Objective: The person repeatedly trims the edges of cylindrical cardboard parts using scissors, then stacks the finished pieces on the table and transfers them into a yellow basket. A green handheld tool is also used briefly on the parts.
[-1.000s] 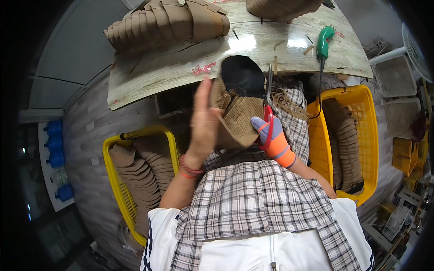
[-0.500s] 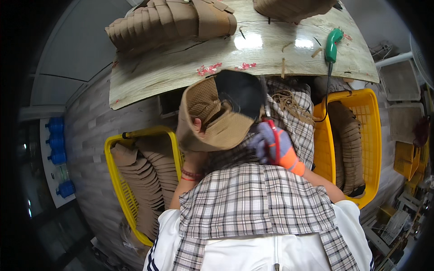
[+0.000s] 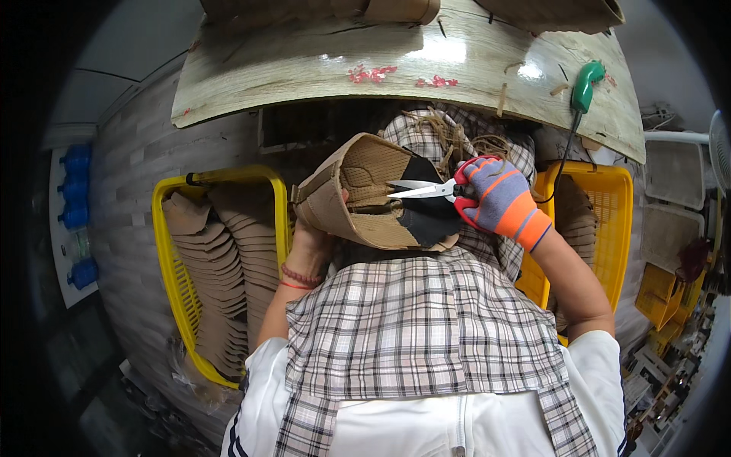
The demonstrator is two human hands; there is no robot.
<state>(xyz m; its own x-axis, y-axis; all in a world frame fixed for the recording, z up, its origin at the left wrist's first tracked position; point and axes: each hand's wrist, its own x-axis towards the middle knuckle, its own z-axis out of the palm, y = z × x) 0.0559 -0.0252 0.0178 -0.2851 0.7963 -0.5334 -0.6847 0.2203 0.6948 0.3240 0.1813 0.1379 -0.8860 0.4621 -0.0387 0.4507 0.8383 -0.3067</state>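
Observation:
A tan and black sewn fabric piece (image 3: 373,225), shaped like a boot upper, is held over my lap with its hollow inside facing up. My left hand (image 3: 311,242) grips its left end; most of the fingers are hidden behind and inside it. My right hand (image 3: 499,194), in a grey and orange glove, is closed round the red handles of a pair of scissors (image 3: 426,190). The scissors' blades are spread and point left, over the opening near the black part. Thin brown cord scraps (image 3: 449,137) lie on the checked apron (image 3: 381,327) just beyond my hands.
A yellow basket (image 3: 283,221) of stacked tan pieces stands at my left, another yellow basket (image 3: 609,251) at my right. The table (image 3: 282,68) edge lies ahead, bearing more stacked pieces and a green corded hand tool (image 3: 587,85). Its black cord hangs down near my right hand.
The scissors have swung from upright to pointing left, blades now spread over the piece. The piece has turned, bringing its black part lower and nearer. My view has shifted slightly.

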